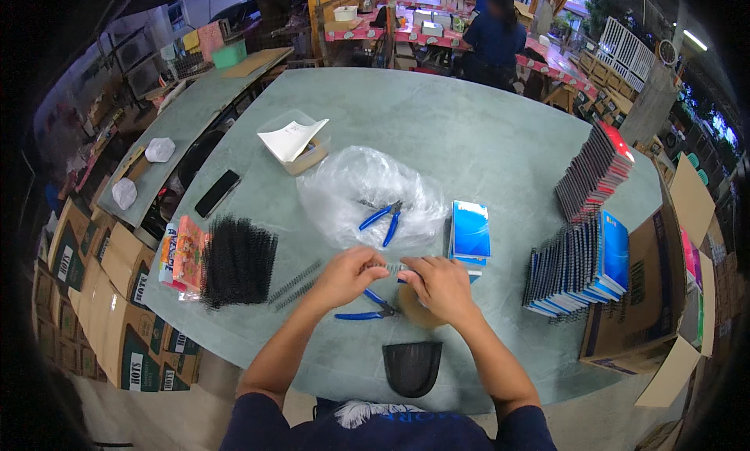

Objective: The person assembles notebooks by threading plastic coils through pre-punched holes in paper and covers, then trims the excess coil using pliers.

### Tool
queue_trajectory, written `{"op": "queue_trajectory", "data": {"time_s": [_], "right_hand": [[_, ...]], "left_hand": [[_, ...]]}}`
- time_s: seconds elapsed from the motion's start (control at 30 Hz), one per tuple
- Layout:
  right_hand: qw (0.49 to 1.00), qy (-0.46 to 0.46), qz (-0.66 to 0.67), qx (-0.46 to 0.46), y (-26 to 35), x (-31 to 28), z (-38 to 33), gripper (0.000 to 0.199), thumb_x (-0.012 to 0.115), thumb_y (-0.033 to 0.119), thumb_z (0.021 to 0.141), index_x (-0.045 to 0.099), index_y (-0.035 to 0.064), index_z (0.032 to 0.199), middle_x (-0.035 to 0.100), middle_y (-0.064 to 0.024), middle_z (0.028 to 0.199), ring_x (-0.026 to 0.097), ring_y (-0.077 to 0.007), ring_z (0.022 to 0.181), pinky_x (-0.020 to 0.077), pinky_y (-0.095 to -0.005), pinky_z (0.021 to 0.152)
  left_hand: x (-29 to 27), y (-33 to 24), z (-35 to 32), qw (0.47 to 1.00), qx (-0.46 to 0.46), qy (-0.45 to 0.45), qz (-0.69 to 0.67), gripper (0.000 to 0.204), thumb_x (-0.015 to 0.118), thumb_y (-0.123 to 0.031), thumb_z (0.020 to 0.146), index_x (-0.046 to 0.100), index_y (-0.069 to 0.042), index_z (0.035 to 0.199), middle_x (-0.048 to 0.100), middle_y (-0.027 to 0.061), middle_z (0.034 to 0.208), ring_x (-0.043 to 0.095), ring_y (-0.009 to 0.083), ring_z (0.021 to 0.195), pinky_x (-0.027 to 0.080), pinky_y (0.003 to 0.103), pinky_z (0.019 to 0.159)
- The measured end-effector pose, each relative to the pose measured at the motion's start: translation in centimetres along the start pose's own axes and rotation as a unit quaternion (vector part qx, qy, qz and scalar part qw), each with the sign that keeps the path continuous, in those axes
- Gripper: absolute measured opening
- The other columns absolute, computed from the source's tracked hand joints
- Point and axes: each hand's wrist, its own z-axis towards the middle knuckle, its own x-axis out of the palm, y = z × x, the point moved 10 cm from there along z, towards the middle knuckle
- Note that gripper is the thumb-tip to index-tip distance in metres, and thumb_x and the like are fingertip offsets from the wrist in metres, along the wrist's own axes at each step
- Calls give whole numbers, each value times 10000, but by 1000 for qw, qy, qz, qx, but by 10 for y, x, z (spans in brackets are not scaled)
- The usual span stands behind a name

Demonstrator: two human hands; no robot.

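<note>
Seen from the head camera, the left hand [349, 273] and right hand [439, 283] pinch opposite ends of a short black wire binding coil [388, 267] above the pale green table [469, 130]. Blue-handled pliers [366, 309] lie just beneath, and a pile of black binding coils [238, 260] sits to the left.

The grey-green table [469, 130] carries black spiral bindings [238, 261] at left, blue pliers [364, 309] near, a clear plastic bag [359, 189] centre, and notebook stacks [582, 267] right.
</note>
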Motion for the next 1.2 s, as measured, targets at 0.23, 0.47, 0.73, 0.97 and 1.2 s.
{"op": "queue_trajectory", "data": {"time_s": [0.23,0.47,0.73,0.97,1.2], "right_hand": [[994,-84,76,-3,3,-10,3,123,636,167,786,610,85,874,602,-56,794,591,-254,775,428,-380,645],[991,-91,99,23,5,-15,3,154,659,130,759,612,68,892,627,-76,869,592,-276,816,463,-371,669],[986,50,113,109,-57,-24,-17,153,678,147,745,663,93,887,654,-121,815,623,-293,703,482,-365,632],[993,14,94,67,-50,-24,-29,156,650,166,764,670,128,914,647,-114,810,620,-304,735,464,-409,620],[995,-1,66,70,-49,-29,-25,146,668,154,750,660,101,886,647,-93,807,618,-292,755,472,-375,634]], "left_hand": [[-18,-25,-16,950,167,-175,196,213,590,-257,824,621,-48,850,574,78,719,544,266,758,446,378,656],[117,-22,-103,931,187,-24,312,382,689,-381,728,551,-47,854,532,127,829,534,313,827,446,392,726],[-25,-39,-59,965,79,-250,15,372,664,-196,769,579,-74,1110,598,166,911,586,326,889,469,383,736],[4,-52,-46,985,101,-113,80,335,613,-107,777,631,-160,1107,595,104,851,579,272,835,466,367,732],[-4,-78,-33,976,160,-111,99,341,617,-82,781,630,-151,1114,576,106,790,569,275,727,470,354,665]]}}
